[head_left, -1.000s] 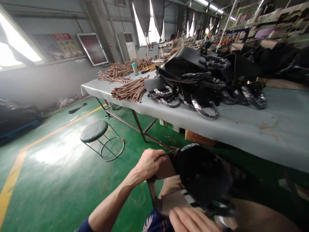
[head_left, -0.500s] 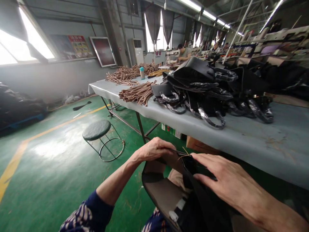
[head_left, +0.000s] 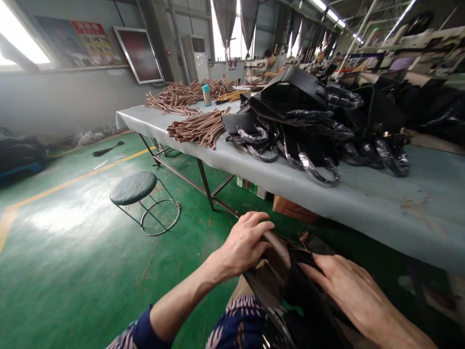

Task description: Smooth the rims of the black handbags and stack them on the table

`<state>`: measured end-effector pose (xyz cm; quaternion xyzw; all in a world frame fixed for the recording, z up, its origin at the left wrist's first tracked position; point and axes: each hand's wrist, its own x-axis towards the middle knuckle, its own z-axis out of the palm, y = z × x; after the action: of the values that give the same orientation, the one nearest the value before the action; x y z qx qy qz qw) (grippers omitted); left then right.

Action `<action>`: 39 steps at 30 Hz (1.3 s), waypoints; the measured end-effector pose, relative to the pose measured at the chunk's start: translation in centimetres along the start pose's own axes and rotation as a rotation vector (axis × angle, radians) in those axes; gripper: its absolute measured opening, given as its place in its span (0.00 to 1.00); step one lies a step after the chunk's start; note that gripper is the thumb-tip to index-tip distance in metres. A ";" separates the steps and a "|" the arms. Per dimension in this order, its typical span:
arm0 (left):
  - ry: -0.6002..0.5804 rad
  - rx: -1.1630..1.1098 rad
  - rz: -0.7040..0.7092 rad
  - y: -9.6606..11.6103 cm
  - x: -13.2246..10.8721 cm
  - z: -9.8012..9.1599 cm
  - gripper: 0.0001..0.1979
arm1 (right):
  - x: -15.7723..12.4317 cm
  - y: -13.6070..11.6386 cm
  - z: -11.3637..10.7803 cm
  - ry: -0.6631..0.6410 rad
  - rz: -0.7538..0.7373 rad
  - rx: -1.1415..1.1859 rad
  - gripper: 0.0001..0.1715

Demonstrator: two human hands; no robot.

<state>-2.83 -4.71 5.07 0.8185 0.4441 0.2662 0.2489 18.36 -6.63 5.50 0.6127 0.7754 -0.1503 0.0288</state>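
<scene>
A black bag (head_left: 312,300) with a brown lining lies over my lap, its opening facing up. At the bag's left edge, my left hand (head_left: 250,240) has its fingers bent around the brown lining. My right hand (head_left: 337,278) grips the black rim on the right side, thumb toward the inside and fingers partly hidden behind the material. Thin yellowish threads (head_left: 303,242) stick up from the rim between the two hands. The lower part of the bag is dark and hard to make out.
A grey-covered table (head_left: 363,203) holds piled black bags (head_left: 294,97) with wrapped handles, brown strips (head_left: 199,127) and a teal-capped bottle (head_left: 207,95). A round stool (head_left: 133,188) stands at left. A cardboard box (head_left: 294,208) sits under the table. A person (head_left: 278,65) is in the background.
The view has shifted. My left hand has moved right and down with its fingers more spread, and the bag's opening has tilted and narrowed. My right hand sits lower on the rim.
</scene>
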 end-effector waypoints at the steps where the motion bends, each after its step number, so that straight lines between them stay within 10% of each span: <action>1: 0.073 0.009 -0.051 0.6 -0.4 0.3 0.13 | -0.1 -0.1 0.0 -0.005 0.009 0.009 0.16; 10: -0.266 -0.859 -0.489 1.8 -0.1 3.6 0.13 | -0.3 -0.4 0.5 -0.023 0.010 0.015 0.19; 25: 0.056 -0.691 -0.522 -1.1 -0.8 -1.6 0.16 | -0.8 0.2 0.8 -0.023 0.045 -0.020 0.18; 30: 0.060 -0.141 -0.207 1.6 1.2 -1.1 0.19 | -0.9 -0.4 1.3 0.006 0.011 -0.021 0.16; 33: -0.094 -0.074 -0.016 2.7 3.3 -0.2 0.17 | -1.0 -0.7 1.5 0.042 0.000 -0.054 0.15; 39: -0.398 -0.290 -0.311 2.4 4.9 1.8 0.20 | -0.9 -0.5 1.9 0.085 -0.012 -0.090 0.16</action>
<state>2.08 -1.95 6.33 0.7325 0.4641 0.1196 0.4835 17.79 -8.05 4.03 0.6120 0.7855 -0.0892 0.0227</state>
